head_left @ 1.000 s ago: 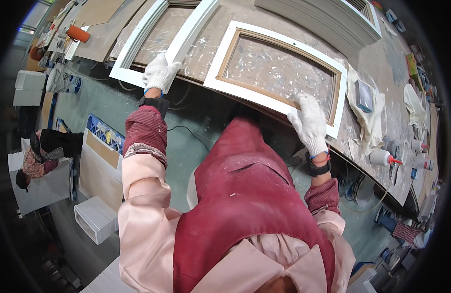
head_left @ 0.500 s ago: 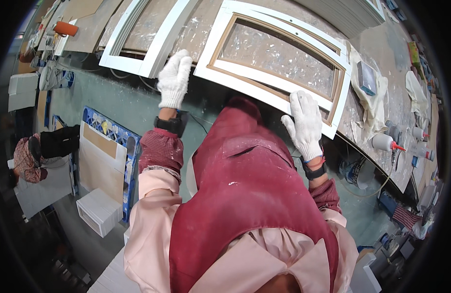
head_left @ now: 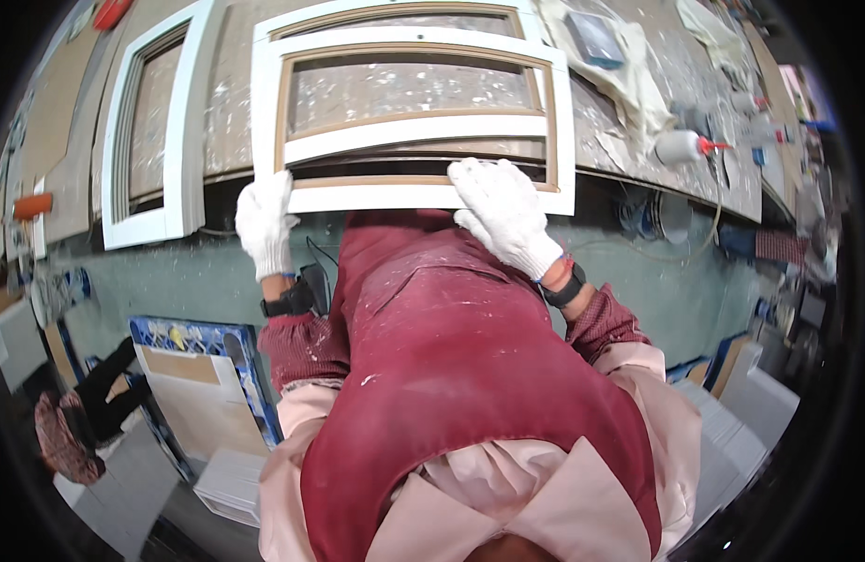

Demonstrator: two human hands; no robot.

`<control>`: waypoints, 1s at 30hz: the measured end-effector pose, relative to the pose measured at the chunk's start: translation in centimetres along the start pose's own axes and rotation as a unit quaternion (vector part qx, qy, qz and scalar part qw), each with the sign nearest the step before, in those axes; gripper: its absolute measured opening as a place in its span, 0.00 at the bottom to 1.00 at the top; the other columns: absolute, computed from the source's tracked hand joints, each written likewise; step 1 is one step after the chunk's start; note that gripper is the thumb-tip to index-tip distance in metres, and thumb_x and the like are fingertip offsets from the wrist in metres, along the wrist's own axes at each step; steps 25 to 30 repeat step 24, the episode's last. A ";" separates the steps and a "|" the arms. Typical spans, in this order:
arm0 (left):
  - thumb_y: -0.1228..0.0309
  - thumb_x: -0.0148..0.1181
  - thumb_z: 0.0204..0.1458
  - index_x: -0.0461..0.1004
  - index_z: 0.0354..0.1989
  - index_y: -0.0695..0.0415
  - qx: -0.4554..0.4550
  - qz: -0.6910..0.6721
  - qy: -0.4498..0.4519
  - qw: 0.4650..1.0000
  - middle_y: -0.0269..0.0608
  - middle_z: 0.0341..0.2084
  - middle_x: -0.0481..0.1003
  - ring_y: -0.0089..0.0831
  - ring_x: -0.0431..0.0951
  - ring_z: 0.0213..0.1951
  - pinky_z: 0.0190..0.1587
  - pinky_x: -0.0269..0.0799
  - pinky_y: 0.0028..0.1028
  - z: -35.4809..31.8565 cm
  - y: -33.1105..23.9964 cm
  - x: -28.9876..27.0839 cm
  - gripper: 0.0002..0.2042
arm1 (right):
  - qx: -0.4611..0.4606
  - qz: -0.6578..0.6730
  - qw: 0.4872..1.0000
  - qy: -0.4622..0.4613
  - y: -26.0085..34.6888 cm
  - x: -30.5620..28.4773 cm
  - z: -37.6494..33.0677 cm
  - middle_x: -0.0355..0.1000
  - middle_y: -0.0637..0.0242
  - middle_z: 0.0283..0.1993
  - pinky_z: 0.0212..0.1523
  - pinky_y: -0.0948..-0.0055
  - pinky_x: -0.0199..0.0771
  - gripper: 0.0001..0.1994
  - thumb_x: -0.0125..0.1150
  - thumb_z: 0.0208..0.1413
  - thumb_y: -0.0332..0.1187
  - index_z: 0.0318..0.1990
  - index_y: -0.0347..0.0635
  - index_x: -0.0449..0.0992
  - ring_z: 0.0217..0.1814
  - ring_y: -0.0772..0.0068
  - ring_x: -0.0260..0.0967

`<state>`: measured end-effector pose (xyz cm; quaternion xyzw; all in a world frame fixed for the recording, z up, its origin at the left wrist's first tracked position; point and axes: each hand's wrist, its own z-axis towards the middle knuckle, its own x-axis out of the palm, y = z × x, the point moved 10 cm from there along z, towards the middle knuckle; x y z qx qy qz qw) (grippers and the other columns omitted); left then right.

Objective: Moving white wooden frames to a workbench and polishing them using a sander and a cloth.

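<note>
A white rectangular frame point(head_left: 376, 198) with a brown inner edge lies in front of me, its near rail jutting over the workbench's edge. A second, similar white frame point(head_left: 310, 21) lies partly under it, farther back. My left hand point(head_left: 266, 223), in a white knit glove, is closed around the near left corner of the upper frame. My right hand point(head_left: 503, 214), gloved the same way, grips the near rail right of the middle, fingers over its top. The thumbs' undersides are hidden.
A stack of white frames point(head_left: 182, 140) stands left on the paint-spotted workbench point(head_left: 231, 103). To the right are a cloth point(head_left: 629, 84), a grey-blue block point(head_left: 595, 39) and a red-tipped squeeze bottle point(head_left: 680, 147). A blue pallet point(head_left: 250, 351) with boards stands lower left, near another person point(head_left: 67, 431).
My left hand has come from beside the stack to the upper frame's near left corner. The view has turned, and the frame now lies squarer to me. My right hand stays on the near rail.
</note>
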<state>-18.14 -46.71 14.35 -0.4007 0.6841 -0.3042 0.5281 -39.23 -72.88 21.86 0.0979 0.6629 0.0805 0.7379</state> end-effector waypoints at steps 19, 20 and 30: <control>0.54 0.58 0.58 0.71 0.36 0.60 0.038 0.007 0.001 0.999 0.36 0.21 0.69 0.23 0.73 0.18 0.17 0.68 0.25 -1.7 2.0 -0.5 0.18 | 0.022 0.059 0.998 0.027 -1.4 0.3 -0.6 0.68 0.58 0.58 0.61 0.56 0.60 0.32 0.68 0.45 0.39 0.60 0.42 0.66 0.58 0.58 0.66; 0.54 0.58 0.58 0.72 0.35 0.60 0.021 0.006 0.009 1.000 0.37 0.22 0.70 0.24 0.74 0.19 0.18 0.70 0.26 -1.8 2.1 -0.4 0.18 | 0.024 0.049 0.998 0.021 -1.6 0.3 -0.7 0.67 0.57 0.59 0.62 0.55 0.60 0.33 0.68 0.45 0.39 0.61 0.43 0.65 0.59 0.57 0.65; 0.49 0.52 0.59 0.75 0.38 0.54 0.116 0.162 -0.018 0.980 0.43 0.33 0.78 0.39 0.80 0.34 0.39 0.76 0.38 0.5 5.1 -1.5 0.19 | 0.032 0.019 0.997 0.061 -1.4 0.9 -0.5 0.66 0.57 0.60 0.61 0.53 0.59 0.34 0.68 0.47 0.41 0.63 0.46 0.64 0.61 0.57 0.63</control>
